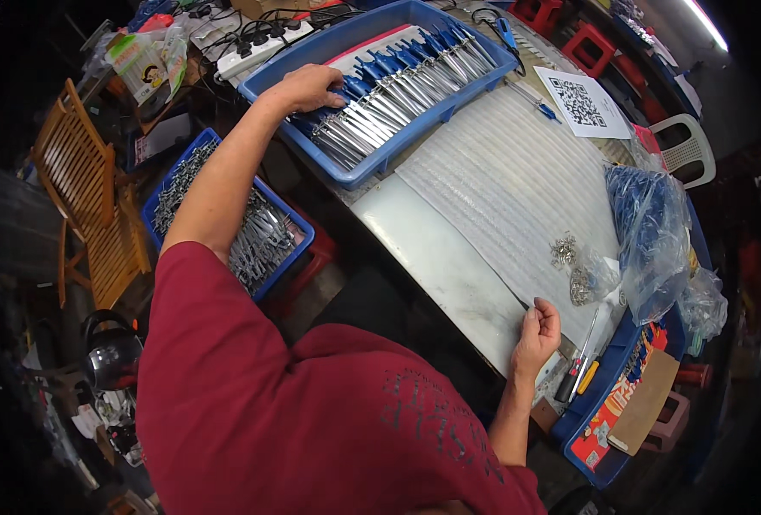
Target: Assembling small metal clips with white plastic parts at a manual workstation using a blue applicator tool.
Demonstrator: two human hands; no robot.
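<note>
My left hand (312, 88) reaches over the left end of a blue plastic tray (372, 172) at the back of the table. Its fingers curl down onto the blue end of one of several slim silver metal tools (389, 107) laid in a row. The fingertips are partly hidden among them. Near the table's front edge, my right hand (538, 333) is raised with the fingers curled in and the thumb against them; anything inside is too small to make out. Close beyond it, small metal parts (563, 249) lie loose and in a clear plastic bag (599, 279).
Ribbed foam sheeting (492, 163) covers much of the table. One blue-ended tool (535, 103) lies beyond the tray. A screwdriver (569, 378) and yellow-handled tool (587, 378) lie at right, beside a blue bin (582, 429). Another blue bin (265, 279) of metal parts stands lower left.
</note>
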